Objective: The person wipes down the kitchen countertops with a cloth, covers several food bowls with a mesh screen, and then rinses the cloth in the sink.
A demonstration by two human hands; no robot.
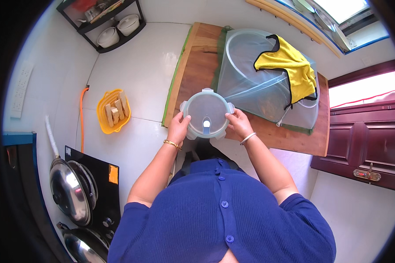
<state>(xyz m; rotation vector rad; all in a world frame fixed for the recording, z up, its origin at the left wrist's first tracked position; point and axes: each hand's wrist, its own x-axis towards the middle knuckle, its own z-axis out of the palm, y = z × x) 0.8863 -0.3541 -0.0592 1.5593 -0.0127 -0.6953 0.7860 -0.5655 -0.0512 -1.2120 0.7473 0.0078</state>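
A round food container with a clear snap-on lid [202, 111] is held level in front of me, close to the near left edge of the wooden table. My left hand [178, 128] grips its left side, thumb resting on the rim. On the opposite side my right hand [240, 123] grips the rim the same way. The lid has several side clips and a small blue and white vent tab near me. Some clips look flared outward; whether they are fastened I cannot tell. The lid hides the container's inside and most of its body.
Beyond it, a mesh food cover [245, 87] stands on the wooden table [202, 52], a yellow cloth [292, 65] draped over it. To the left, a yellow basket [102, 115] holds several pale blocks. A lidded wok [70, 190] sits on the black stove [105, 193]. A black shelf [90, 28] holds white pots.
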